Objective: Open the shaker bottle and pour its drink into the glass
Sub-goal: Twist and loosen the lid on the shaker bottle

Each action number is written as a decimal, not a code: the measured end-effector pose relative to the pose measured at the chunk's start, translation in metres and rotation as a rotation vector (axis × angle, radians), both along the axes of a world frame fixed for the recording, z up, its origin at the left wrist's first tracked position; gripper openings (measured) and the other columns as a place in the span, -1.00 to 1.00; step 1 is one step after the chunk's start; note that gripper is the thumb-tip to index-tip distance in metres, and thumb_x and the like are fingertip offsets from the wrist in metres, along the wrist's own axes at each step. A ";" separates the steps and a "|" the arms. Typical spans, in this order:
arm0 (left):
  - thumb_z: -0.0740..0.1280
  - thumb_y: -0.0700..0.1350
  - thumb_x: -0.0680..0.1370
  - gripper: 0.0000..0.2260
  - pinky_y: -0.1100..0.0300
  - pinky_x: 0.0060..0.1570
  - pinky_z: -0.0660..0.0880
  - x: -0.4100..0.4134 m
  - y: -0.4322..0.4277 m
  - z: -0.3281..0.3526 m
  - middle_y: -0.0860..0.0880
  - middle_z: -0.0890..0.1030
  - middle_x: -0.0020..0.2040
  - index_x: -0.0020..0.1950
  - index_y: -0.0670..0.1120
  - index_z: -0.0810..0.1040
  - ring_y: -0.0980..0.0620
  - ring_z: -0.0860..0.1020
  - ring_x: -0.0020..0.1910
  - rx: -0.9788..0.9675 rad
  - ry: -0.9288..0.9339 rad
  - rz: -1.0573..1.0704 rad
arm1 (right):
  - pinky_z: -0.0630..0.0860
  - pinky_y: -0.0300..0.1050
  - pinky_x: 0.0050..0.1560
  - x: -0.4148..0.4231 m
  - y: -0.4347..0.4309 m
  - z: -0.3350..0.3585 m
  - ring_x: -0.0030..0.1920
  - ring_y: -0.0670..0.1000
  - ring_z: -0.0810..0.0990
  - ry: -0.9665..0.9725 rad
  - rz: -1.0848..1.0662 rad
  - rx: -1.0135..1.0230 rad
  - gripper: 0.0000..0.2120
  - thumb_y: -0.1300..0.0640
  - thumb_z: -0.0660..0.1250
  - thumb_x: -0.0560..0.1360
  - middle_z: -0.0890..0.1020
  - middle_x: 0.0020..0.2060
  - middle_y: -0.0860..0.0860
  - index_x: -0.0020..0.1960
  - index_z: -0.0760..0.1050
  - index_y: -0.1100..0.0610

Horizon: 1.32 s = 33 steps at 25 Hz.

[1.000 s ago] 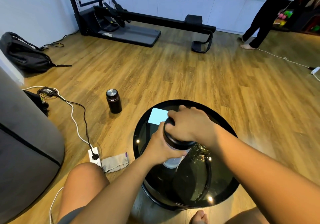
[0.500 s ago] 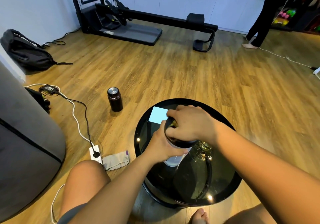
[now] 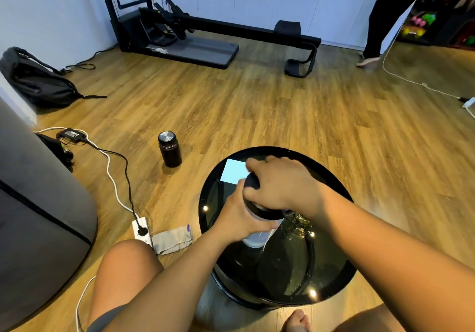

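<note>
Room: I saw a wood floor, with a round black table [image 3: 334, 275] close below me.
Floor, left: a dark flask [image 3: 169, 149] stood well apart from the table.
Left hand [image 3: 241, 218]: wrapped around the shaker bottle [image 3: 253, 239], which stood on the table.
Right hand [image 3: 280, 185]: clamped down over the black lid [image 3: 253, 181], hiding most of it.
Glass [image 3: 298, 225]: mostly hidden behind my right wrist.

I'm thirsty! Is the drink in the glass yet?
Not yet. Nothing's poured. The left hand holds the bottle steady on the table while the right hand grips its black lid, which is on. Opening and pouring into the glass are left.
</note>
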<state>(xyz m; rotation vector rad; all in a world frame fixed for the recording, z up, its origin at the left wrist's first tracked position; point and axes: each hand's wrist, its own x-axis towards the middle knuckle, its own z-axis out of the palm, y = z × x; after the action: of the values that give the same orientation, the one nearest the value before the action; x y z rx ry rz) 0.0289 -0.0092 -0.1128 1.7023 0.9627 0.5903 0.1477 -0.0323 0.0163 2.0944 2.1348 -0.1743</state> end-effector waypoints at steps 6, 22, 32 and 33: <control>0.67 -0.13 0.25 -0.32 0.40 0.06 0.50 0.001 -0.002 0.003 0.19 0.57 0.10 0.23 0.11 0.39 0.27 0.58 0.11 0.011 -0.018 -0.013 | 0.47 -0.02 0.11 0.000 -0.003 0.004 0.08 0.03 0.57 0.367 0.252 0.016 -0.61 -0.22 0.28 0.47 0.63 0.02 -0.05 0.20 0.53 -0.04; 0.69 -0.02 0.23 -0.19 0.38 0.05 0.50 -0.001 0.000 0.005 0.18 0.61 0.11 0.36 0.08 0.32 0.22 0.59 0.16 -0.001 0.028 0.002 | 0.44 0.06 0.07 0.007 0.006 0.004 0.22 0.19 0.53 -0.088 -0.034 0.026 -0.40 -0.38 0.03 0.57 0.56 0.17 0.10 0.36 0.44 0.00; 0.68 -0.05 0.25 -0.18 0.51 -0.01 0.45 0.000 -0.002 0.009 0.23 0.52 0.17 0.35 0.17 0.27 0.28 0.53 0.21 0.018 0.045 0.004 | 0.49 0.08 0.14 0.003 0.006 0.005 0.13 0.09 0.55 0.293 0.066 0.213 -0.54 -0.27 0.17 0.59 0.61 0.07 0.06 0.25 0.54 0.04; 0.68 -0.03 0.24 -0.18 0.50 -0.02 0.46 -0.001 -0.002 0.008 0.20 0.54 0.17 0.32 0.23 0.26 0.24 0.55 0.19 0.008 0.059 0.007 | 0.48 0.08 0.13 0.005 0.007 0.006 0.19 0.15 0.53 0.128 -0.039 0.171 -0.47 -0.32 0.08 0.60 0.59 0.12 0.10 0.31 0.48 0.03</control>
<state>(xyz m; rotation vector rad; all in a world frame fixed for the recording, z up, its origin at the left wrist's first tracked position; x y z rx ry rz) 0.0282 -0.0107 -0.1053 1.7325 1.0095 0.5517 0.1523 -0.0251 0.0226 2.2774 2.2556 -0.1377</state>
